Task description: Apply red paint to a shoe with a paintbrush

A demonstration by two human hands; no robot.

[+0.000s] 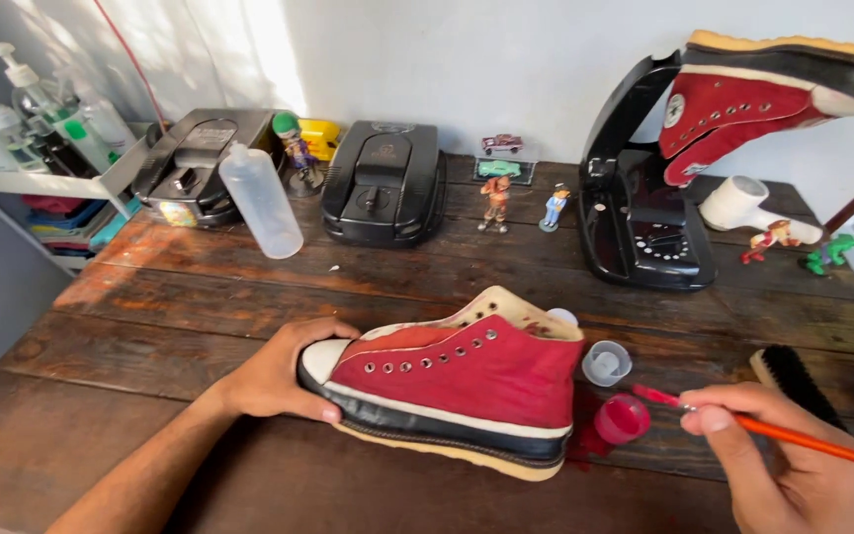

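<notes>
A red high-top canvas shoe with a white toe cap and black-and-cream sole lies on its side on the dark wooden table. My left hand grips its toe end. My right hand holds an orange-handled paintbrush, its tip reaching left over a small cup of red paint. A small clear cup stands just behind it, near the shoe's heel.
A matching red shoe sits on a black stand at the back right. Two black machines, a clear squeeze bottle, small figurines, a black brush and a shelf of pump bottles surround the area.
</notes>
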